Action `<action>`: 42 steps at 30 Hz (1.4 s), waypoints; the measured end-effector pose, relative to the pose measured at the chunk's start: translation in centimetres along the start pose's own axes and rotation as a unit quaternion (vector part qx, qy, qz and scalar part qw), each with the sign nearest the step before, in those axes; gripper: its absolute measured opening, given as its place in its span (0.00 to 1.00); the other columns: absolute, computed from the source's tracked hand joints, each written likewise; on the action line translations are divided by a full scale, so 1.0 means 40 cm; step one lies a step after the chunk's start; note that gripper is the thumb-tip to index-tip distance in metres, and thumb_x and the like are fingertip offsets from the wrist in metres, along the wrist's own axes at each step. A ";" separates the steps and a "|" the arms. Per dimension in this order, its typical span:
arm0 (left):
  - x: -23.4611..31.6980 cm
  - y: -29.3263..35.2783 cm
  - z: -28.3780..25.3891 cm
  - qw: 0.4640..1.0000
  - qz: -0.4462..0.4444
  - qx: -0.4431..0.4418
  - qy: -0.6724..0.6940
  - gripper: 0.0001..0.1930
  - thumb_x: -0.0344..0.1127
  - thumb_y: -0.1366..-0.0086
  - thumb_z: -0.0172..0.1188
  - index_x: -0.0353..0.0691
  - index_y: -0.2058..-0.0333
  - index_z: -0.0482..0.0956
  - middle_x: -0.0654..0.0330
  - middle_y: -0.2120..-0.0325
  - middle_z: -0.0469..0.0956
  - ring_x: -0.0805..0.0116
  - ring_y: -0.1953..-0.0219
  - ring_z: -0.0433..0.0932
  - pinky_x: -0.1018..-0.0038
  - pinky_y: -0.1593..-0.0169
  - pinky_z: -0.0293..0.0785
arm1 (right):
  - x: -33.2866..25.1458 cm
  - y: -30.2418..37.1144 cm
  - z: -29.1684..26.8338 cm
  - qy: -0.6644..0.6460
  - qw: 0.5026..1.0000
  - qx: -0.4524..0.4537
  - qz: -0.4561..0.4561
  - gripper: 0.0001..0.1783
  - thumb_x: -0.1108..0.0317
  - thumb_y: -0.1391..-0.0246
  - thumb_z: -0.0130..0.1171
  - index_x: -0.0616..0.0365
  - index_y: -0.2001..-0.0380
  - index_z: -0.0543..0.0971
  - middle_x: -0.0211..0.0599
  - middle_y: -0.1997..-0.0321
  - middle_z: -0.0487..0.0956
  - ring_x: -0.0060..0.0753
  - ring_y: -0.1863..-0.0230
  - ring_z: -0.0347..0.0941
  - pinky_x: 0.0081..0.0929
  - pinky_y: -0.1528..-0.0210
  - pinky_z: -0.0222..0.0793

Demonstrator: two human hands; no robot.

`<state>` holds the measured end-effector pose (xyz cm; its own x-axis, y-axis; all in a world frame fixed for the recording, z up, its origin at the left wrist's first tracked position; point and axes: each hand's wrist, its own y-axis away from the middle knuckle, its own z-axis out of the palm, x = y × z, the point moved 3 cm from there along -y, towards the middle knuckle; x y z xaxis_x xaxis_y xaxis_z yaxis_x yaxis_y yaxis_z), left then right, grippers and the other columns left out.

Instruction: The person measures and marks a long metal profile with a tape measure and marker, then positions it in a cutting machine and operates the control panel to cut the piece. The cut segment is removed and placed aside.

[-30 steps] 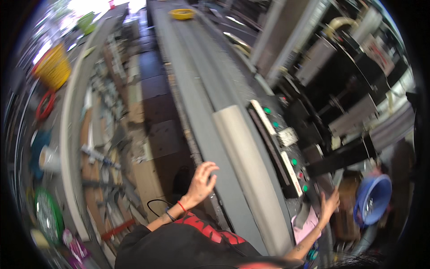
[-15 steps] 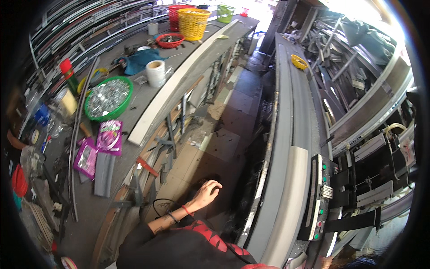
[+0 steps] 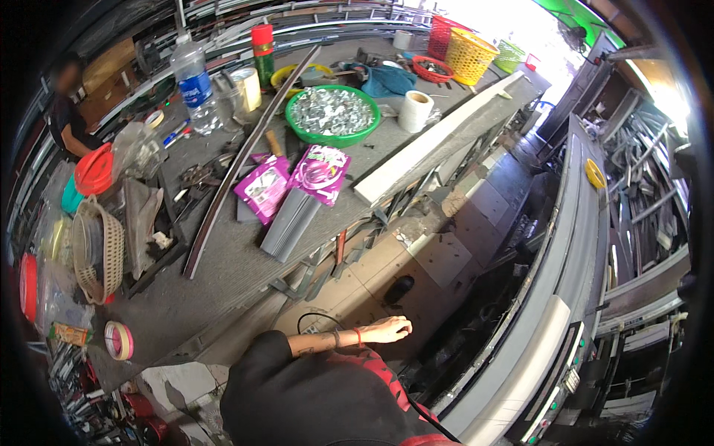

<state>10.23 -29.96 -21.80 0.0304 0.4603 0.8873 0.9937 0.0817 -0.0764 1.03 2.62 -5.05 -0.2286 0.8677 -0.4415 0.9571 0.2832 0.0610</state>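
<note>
My left hand (image 3: 387, 330) hangs above the floor in the aisle between the workbench (image 3: 216, 297) and the long machine bed on the right. Its fingers are curled in loosely, and I see nothing in them. A red cord and a dark band circle the wrist. My right hand is out of the picture. On the bench beyond the left hand lie a grey ribbed profile piece (image 3: 291, 225) and two purple packets (image 3: 321, 175). Behind them stands a green basin (image 3: 335, 138) full of small metal pieces. A long pale profile (image 3: 439, 137) rests along the bench edge.
A white profile (image 3: 520, 375) lies on the machine bed (image 3: 547, 275), beside a panel with green buttons (image 3: 554, 390). Metal offcuts jut from under the bench into the aisle. A dark shoe (image 3: 399, 289) shows on the floor. Another person (image 3: 71, 119) is at far left.
My view has swung left, bringing in more of the bench and the other person. My left hand remains over the aisle, fingers curled. The sliver of hand at the lower right has left the picture.
</note>
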 end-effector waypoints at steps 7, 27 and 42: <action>-0.055 0.196 0.022 0.999 -0.041 -0.019 -0.025 0.09 0.37 0.38 0.52 0.39 0.64 0.76 0.53 0.65 0.76 0.54 0.60 0.75 0.62 0.57 0.71 | 0.066 0.127 -0.053 -0.006 1.000 -0.007 0.020 0.27 0.66 0.63 0.69 0.66 0.58 0.74 0.41 0.61 0.79 0.37 0.60 0.75 0.29 0.57 0.69; -0.035 -0.141 0.130 0.871 -0.002 -0.461 -0.170 0.23 0.49 0.35 0.50 0.39 0.50 0.71 0.49 0.55 0.74 0.50 0.51 0.73 0.60 0.49 0.69 | 0.246 0.728 -0.375 -0.154 0.920 0.076 0.353 0.20 0.68 0.64 0.70 0.66 0.66 0.78 0.37 0.68 0.80 0.31 0.66 0.76 0.25 0.62 0.70; -0.128 -0.342 0.109 0.865 -0.107 -0.480 -0.095 0.27 0.53 0.35 0.51 0.38 0.46 0.69 0.51 0.55 0.76 0.56 0.51 0.75 0.64 0.49 0.70 | 0.472 0.285 -0.155 -0.162 0.922 0.109 0.335 0.40 0.61 0.65 0.74 0.72 0.50 0.71 0.37 0.69 0.75 0.25 0.69 0.69 0.25 0.68 0.67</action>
<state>-3.98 -29.59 -27.29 -0.0934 0.6703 0.7362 0.6083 -0.5469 0.5752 6.54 24.75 -7.14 0.4575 0.6406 -0.6167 0.8856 -0.3908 0.2509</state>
